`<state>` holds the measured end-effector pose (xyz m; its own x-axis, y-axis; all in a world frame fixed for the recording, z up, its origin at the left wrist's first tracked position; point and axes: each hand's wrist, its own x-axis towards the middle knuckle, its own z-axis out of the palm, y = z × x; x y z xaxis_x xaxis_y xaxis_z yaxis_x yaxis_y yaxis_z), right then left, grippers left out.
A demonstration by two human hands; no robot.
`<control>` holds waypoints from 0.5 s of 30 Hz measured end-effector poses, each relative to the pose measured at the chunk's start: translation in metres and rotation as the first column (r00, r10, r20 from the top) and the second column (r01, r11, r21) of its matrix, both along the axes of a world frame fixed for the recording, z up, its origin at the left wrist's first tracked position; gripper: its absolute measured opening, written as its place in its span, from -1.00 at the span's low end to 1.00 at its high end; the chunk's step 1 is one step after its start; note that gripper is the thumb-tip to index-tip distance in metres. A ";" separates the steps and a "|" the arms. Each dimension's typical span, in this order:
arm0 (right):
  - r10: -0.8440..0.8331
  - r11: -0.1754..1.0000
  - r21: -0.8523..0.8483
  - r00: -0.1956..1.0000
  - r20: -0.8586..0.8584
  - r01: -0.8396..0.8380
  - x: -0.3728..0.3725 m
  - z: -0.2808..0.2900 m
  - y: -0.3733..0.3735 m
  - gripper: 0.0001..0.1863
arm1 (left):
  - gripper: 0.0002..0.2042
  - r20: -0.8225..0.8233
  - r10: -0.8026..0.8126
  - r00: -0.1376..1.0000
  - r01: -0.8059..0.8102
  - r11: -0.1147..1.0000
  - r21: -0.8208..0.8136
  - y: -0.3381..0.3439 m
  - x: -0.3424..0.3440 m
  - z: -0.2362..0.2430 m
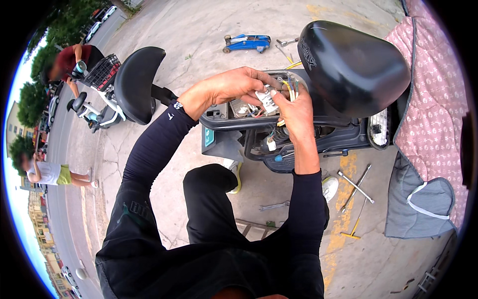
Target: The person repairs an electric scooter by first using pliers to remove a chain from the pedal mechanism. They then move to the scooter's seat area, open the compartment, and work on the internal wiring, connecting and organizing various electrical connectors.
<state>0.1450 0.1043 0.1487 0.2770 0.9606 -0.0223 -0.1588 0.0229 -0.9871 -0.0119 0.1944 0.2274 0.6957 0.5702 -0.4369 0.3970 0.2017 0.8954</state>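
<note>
My left hand (226, 88) and my right hand (297, 110) meet over the open rear compartment of a black electric scooter (328, 137). Both hands pinch a white connector block (267, 99) with a bundle of yellow, white and red wires (290, 89) rising from the compartment. The scooter's black seat (356, 62) is tipped up just right of my hands. More wires and a small white tag (271, 144) hang below in the frame. My sleeves are dark and long.
A blue floor jack (247, 42) lies on the concrete beyond. A cross wrench (354, 187), a spanner (274, 205) and a yellow-handled tool (354, 226) lie on the ground at right. Pink patterned cloth (435, 99) hangs at right. Another scooter (124, 87) and two people stand left.
</note>
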 end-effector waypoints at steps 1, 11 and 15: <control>-0.009 0.999 0.053 0.999 -0.036 0.011 0.000 0.000 -0.002 -0.69 | -0.62 0.018 0.023 1.000 -0.022 1.000 -0.014 -0.001 0.000 0.000; -0.012 0.946 0.325 1.000 0.009 0.009 -0.006 0.004 -0.046 -0.63 | -0.63 0.229 0.199 0.953 -0.198 0.980 -0.028 -0.016 0.001 -0.023; 0.187 0.900 0.433 0.933 -0.306 -0.038 -0.012 -0.001 -0.035 -0.69 | -0.62 0.311 0.287 0.906 -0.304 0.953 0.007 -0.023 0.003 -0.035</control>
<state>0.1326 0.0698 0.1472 0.2137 0.9255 0.3127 -0.5011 0.3786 -0.7782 -0.0092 0.1711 0.1928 0.5854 0.7869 -0.1950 0.0349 0.2158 0.9758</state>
